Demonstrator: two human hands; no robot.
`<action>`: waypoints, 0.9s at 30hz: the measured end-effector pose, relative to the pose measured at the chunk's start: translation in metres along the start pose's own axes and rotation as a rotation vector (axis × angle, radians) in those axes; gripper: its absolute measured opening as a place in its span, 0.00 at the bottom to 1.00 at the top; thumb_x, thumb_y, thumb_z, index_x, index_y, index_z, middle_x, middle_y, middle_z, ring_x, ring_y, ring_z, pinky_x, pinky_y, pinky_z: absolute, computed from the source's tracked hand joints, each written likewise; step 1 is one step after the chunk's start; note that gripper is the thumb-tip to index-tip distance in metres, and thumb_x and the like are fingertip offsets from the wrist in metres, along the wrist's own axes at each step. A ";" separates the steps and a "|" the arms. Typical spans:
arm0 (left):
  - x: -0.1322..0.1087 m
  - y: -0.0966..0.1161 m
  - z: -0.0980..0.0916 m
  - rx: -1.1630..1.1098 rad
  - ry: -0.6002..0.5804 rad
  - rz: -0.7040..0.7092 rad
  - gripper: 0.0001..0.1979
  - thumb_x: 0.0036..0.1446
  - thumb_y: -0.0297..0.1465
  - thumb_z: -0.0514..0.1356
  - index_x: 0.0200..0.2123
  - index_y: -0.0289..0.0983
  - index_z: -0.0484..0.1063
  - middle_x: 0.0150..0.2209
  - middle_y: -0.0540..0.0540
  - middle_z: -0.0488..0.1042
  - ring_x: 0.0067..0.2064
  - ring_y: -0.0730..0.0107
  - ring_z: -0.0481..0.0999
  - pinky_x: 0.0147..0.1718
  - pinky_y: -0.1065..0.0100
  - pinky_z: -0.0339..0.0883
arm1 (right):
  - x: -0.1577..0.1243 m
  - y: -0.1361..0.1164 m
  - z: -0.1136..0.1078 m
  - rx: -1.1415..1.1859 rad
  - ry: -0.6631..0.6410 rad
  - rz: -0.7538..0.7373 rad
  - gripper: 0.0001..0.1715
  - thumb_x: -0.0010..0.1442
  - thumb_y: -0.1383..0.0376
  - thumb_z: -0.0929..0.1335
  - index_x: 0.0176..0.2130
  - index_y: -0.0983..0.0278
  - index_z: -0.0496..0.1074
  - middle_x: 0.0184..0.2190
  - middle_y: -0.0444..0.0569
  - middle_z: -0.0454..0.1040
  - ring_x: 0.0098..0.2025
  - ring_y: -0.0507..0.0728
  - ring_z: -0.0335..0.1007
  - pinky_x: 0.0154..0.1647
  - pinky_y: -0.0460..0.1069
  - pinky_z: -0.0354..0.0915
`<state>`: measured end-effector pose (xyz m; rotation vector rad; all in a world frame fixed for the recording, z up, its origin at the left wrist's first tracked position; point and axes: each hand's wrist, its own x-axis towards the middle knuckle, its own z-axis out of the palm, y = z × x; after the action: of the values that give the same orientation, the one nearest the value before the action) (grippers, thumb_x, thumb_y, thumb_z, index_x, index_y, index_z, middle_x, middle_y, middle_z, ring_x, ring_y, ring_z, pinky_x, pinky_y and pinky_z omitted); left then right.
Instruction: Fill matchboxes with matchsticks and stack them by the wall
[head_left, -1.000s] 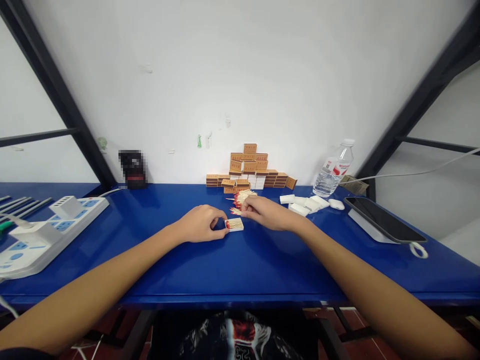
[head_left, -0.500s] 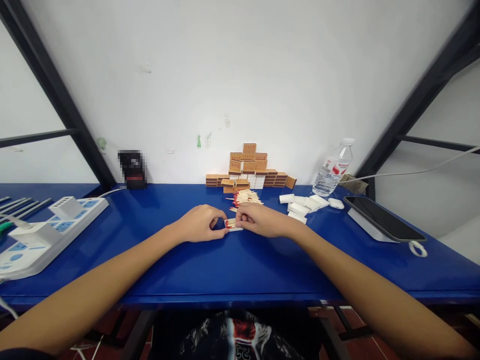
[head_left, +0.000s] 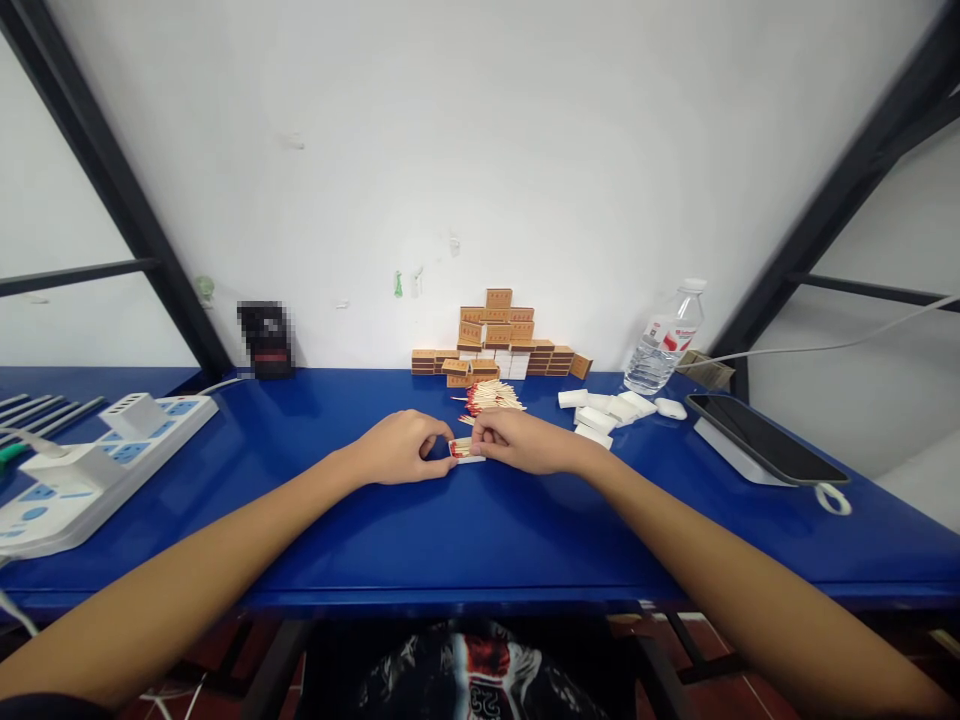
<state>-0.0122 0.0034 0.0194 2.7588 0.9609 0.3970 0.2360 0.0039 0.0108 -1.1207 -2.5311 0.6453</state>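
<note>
A small white matchbox tray [head_left: 470,459] with red-headed matches [head_left: 460,449] in it lies on the table between my hands. My left hand [head_left: 401,447] grips the tray's left end between thumb and fingers. Over the tray's right end, the closed fingers of my right hand [head_left: 510,438] pinch at the matches, and the hand covers that end. Just behind, a heap of loose matches [head_left: 495,397] has its red heads mostly toward the left.
Stacked brown matchboxes [head_left: 497,330] stand against the wall. To the right are several white trays [head_left: 596,420], a water bottle [head_left: 664,340], a white case [head_left: 670,408] and a phone [head_left: 765,435] on a stand. A power strip [head_left: 90,480] lies at left on the blue table [head_left: 465,550].
Almost nothing differs. Both hands stay at the matchbox tray in the same grip, and the view has shifted very slightly.
</note>
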 end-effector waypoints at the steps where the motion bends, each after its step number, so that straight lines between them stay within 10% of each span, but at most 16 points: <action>1: 0.000 0.000 0.000 -0.002 0.000 -0.001 0.12 0.61 0.38 0.64 0.42 0.37 0.82 0.25 0.52 0.74 0.26 0.72 0.71 0.27 0.70 0.57 | 0.000 0.000 0.000 0.007 -0.006 0.009 0.07 0.69 0.64 0.68 0.38 0.65 0.73 0.29 0.45 0.73 0.30 0.53 0.64 0.32 0.47 0.58; 27: 0.001 -0.002 0.001 -0.003 0.000 0.004 0.13 0.62 0.39 0.63 0.44 0.38 0.82 0.25 0.51 0.74 0.26 0.71 0.71 0.28 0.69 0.58 | -0.003 -0.004 -0.009 0.016 0.005 0.027 0.06 0.66 0.63 0.71 0.38 0.65 0.76 0.30 0.45 0.72 0.30 0.53 0.64 0.31 0.47 0.58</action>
<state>-0.0127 0.0054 0.0180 2.7585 0.9541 0.3991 0.2394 0.0014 0.0201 -1.1514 -2.5059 0.6677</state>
